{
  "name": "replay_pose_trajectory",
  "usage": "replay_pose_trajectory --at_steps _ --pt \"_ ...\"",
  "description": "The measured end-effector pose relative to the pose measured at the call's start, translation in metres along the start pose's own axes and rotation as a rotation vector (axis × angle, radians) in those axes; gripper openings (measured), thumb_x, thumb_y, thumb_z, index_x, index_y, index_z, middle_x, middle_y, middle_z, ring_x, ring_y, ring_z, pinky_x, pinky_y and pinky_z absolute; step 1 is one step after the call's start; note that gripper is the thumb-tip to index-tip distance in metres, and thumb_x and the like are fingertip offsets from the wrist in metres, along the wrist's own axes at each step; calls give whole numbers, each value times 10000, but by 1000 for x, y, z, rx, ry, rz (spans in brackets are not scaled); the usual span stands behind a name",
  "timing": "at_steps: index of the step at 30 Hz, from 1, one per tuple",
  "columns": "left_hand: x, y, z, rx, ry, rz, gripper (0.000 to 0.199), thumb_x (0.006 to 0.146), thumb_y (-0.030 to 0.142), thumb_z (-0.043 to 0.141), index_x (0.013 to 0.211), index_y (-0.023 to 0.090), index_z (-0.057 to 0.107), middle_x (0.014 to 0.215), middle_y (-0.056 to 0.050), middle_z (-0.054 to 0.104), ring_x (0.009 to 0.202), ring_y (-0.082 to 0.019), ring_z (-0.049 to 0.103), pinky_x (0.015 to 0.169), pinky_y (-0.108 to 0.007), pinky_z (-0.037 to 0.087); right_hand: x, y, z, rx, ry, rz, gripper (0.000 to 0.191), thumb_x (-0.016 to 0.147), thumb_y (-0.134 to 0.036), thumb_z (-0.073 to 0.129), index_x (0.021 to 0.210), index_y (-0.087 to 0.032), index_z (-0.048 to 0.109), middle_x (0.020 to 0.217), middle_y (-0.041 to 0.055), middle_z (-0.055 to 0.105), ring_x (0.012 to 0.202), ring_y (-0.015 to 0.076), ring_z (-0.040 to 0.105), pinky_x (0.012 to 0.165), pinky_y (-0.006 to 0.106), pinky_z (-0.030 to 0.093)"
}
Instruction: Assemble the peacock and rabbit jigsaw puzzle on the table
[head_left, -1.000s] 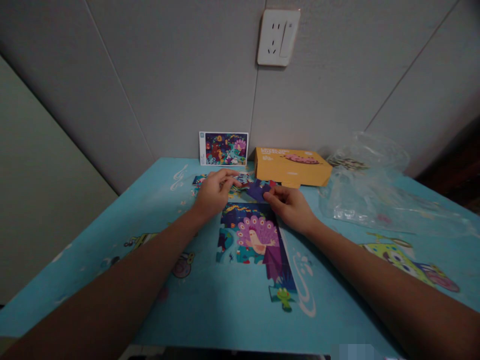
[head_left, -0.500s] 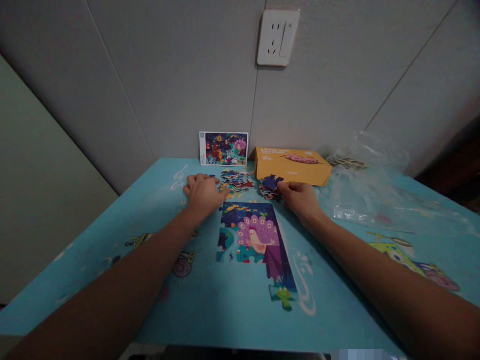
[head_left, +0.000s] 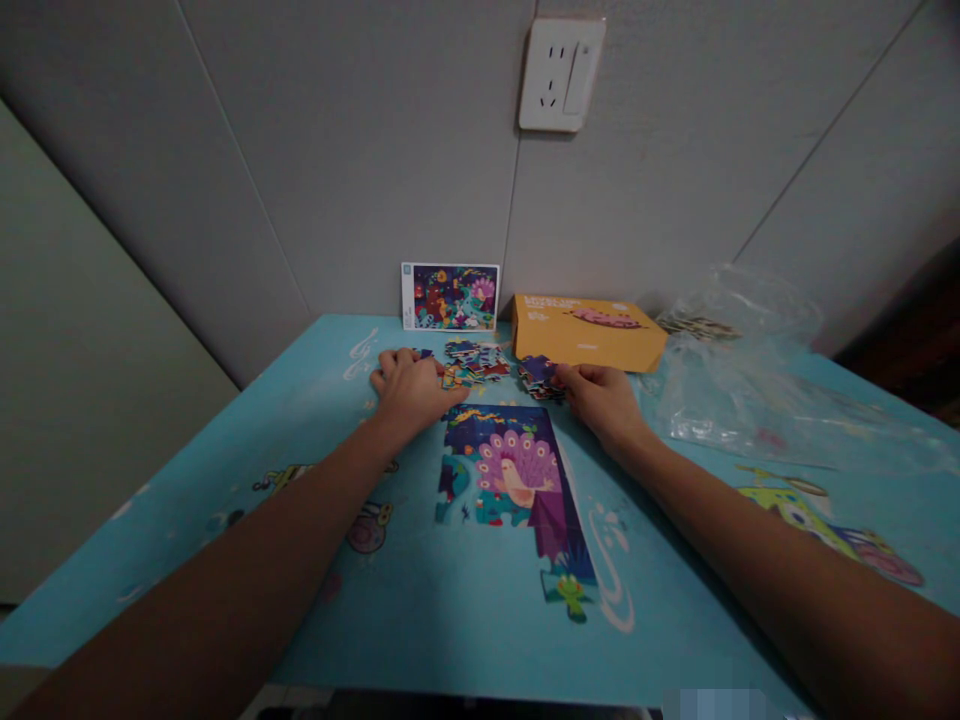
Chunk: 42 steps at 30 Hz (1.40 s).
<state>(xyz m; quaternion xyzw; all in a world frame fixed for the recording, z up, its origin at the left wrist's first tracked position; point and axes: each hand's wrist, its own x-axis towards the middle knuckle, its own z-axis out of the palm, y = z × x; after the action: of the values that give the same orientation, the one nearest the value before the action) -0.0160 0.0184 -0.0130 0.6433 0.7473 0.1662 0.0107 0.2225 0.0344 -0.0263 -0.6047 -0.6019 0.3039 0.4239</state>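
The person's left hand lay on the turquoise printed desk at upper centre of the frame, its fingers spread and released beside a heap of loose cardboard jigsaw pieces. The right hand sat against a smaller stack of jigsaw pieces, its fingers slightly curled; whether they gripped a piece could not be told. Below both hands lay a partly assembled peacock jigsaw. Behind stood a picture card and a flat yellow cardboard box, with a crumpled clear plastic bag at right.
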Motion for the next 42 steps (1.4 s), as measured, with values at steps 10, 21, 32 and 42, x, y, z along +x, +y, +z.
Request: replay_pose_trajectory --at_steps 10,21,32,42 --pt "6 -7 5 -49 24 -10 496 604 524 681 994 220 703 1222 -170 537 1215 -417 370 959 -562 365 -1 -2 0 39 -20 -14 377 759 -518 572 614 -171 603 435 -24 439 411 106 346 414 260 215" --pt "6 -3 7 -176 115 48 410 663 440 694 1007 240 593 1064 -94 627 1168 -343 430 949 -478 355 -2 -3 0 21 -32 -7 382 764 -523 562 639 -168 624 431 -34 434 407 108 350 431 271 221" --pt "4 -3 2 -202 55 166 328 777 355 630 1098 385 692 987 -32 710 1080 -315 492 909 -472 317 -3 -4 -1 27 -40 -29 370 757 -514 573 596 -182 603 427 -28 426 406 110 336 419 273 210" --pt "5 -3 -1 -251 147 166 218 776 327 633 954 330 759 941 -28 746 1035 -305 545 909 -470 358 -6 -8 -2 -26 -44 -52 391 766 -514 552 541 -195 534 412 -29 408 422 110 329 449 275 220"
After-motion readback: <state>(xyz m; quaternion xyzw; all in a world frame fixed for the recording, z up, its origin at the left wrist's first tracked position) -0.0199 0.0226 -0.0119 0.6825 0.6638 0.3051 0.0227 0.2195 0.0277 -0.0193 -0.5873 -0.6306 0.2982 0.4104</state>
